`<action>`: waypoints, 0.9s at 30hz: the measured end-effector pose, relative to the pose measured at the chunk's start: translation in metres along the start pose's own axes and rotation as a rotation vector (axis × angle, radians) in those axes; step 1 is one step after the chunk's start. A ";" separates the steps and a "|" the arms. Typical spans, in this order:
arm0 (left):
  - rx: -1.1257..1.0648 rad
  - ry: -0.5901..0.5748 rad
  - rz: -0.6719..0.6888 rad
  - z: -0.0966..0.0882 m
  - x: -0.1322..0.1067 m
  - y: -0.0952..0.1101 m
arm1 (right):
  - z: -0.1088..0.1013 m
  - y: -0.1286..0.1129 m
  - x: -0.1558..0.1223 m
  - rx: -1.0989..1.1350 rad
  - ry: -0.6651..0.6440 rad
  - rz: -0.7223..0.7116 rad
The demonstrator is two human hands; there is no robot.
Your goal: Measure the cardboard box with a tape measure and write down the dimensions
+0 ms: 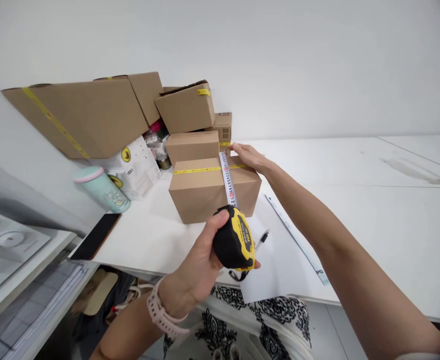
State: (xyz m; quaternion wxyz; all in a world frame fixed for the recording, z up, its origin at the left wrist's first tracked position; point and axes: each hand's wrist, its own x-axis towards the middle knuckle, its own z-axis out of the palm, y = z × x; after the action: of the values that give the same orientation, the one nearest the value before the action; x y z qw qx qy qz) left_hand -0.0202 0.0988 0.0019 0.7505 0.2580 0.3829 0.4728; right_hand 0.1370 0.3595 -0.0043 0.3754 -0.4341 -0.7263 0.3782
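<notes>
My left hand (201,260) is wrapped around a black and yellow tape measure (235,237) in front of a closed cardboard box (201,192). The white measuring blade (227,177) runs out across the box's top, over its yellow tape strip, to the far edge. My right hand (248,155) grips the box at its far right edge, fingertips close to the blade's end. Part of that hand's fingers is hidden behind the box. A pen (262,239) and a white paper sheet (265,275) lie just right of the tape measure.
A flat ruler (298,237) lies on the white table (373,225), right of the paper. Several cardboard boxes (92,112) are stacked at the back left, against the wall. A mint tumbler (102,187) leans beside a white carton (139,172); a dark phone-like slab (96,236) lies at the table's left edge.
</notes>
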 end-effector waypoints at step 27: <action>0.015 -0.061 -0.178 0.003 -0.008 -0.014 | 0.009 0.019 0.018 -0.239 0.024 0.011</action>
State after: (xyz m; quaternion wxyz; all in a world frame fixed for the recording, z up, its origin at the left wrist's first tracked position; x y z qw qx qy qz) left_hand -0.0127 0.0858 -0.0046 0.7991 0.2429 0.3847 0.3930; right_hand 0.1293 0.3800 -0.0213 0.3275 -0.4843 -0.7593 0.2859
